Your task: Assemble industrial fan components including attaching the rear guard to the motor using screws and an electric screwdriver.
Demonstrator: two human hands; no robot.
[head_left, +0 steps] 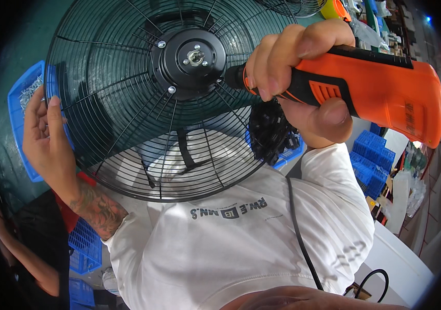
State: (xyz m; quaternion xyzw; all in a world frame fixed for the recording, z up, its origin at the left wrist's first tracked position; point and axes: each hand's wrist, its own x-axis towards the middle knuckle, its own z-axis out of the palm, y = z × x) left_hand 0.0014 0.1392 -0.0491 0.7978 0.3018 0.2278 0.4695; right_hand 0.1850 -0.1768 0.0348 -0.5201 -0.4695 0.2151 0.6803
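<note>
My right hand (303, 77) is wrapped round an orange and black electric screwdriver (380, 93). Its dark nose meets the right edge of a round black motor hub (164, 67); the bit's tip is hard to make out there. The hub sits in the middle of a black wire fan guard (161, 198), with a metal shaft at its centre. Two shiny screws show on the hub's left side, an upper screw (161, 45) and a lower screw (172, 90). At the guard's left rim, my left hand (50, 142) has curled fingers and an upright thumb; whatever they hold is hidden.
Beyond my left hand lies a blue tray (18, 95) of small screws on the green table (3, 129). Dark parts (272, 132) fill a blue bin at right. Blue crates (370, 163) stand farther right. A black cable (299, 232) crosses my shirt. Another person's arm (29, 258) shows lower left.
</note>
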